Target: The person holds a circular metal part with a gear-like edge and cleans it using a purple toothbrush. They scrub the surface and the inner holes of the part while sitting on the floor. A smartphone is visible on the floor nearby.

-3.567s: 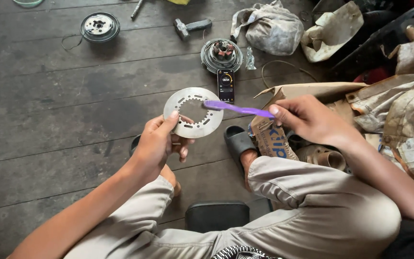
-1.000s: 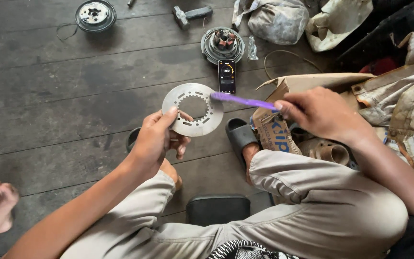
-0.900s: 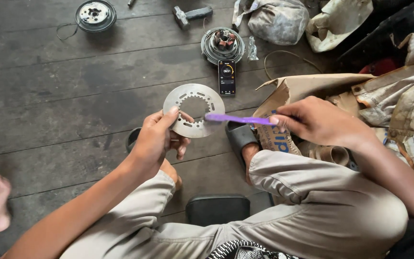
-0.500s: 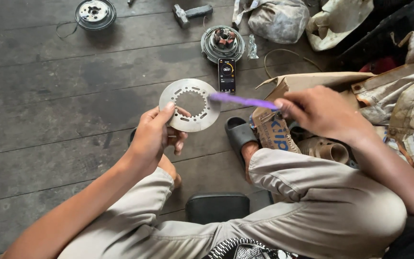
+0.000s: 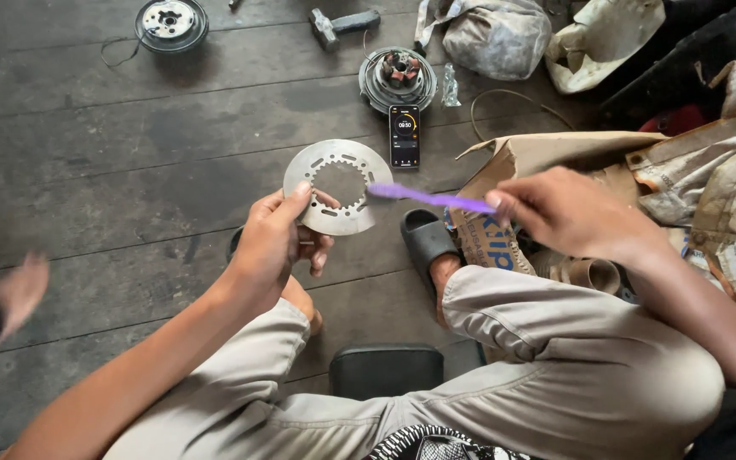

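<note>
Over dark floorboards (image 5: 87,170) we pinch a slotted steel disc (image 5: 338,186) by its near edge in our left hand (image 5: 278,243), our right hand (image 5: 560,213) closed on a purple toothbrush (image 5: 428,198) scrubbing its right rim, a phone (image 5: 404,135) lying beyond.

Soft even daylight, medium-bright, no hard shadows; only faint shade under the legs on the dark plank floor (image 5: 129,170). Mostly sharp, but motion blur on the purple toothbrush (image 5: 423,198) & right hand (image 5: 555,213), and heavy smear on another person's foot (image 5: 14,294) at left edge. Lit phone screen (image 5: 404,135) glows w/o glare; pale sacks (image 5: 709,179) at right look slightly washed out, mild wide-angle stretch at corners.
</note>
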